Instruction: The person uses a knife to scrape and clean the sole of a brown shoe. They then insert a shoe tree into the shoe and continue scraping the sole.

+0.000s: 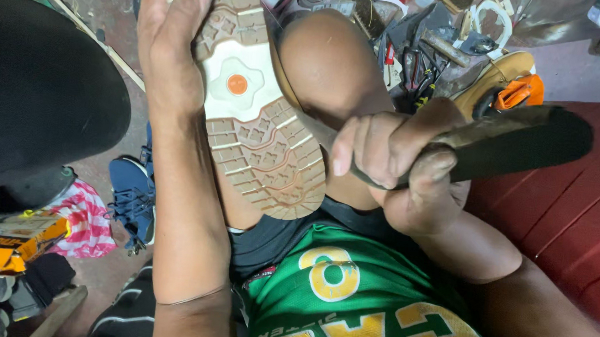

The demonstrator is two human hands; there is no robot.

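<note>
I am holding a shoe [255,108] sole-up across my bare knee [329,67], the tan tread facing me and the toe running off toward twelve o'clock. My left hand [170,51] is wrapping the toe end from the ten o'clock side, thumb pressing on the tread near the top edge, so it is closed on the shoe. My right hand [397,158] is clenching in a full fist around the handle of a dark tool [509,138] that is reaching out toward three o'clock; its working end is broad and dark, and I cannot tell whether it is a blade or a hammer face. The near end of the tool is meeting the sole's edge at about four o'clock from the orange dot in the middle of the tread.

To do this well, I am judging that the shoe needs to stay pinned hard against the knee so it is not rocking, with the left thumb kept well clear of the tool's path. The tool should be working along the seam between sole and upper in short, controlled strokes, away from the leg.

A clutter of tools [430,50] is lying at one o'clock, a blue sneaker [130,198] at eight o'clock on the floor.
</note>
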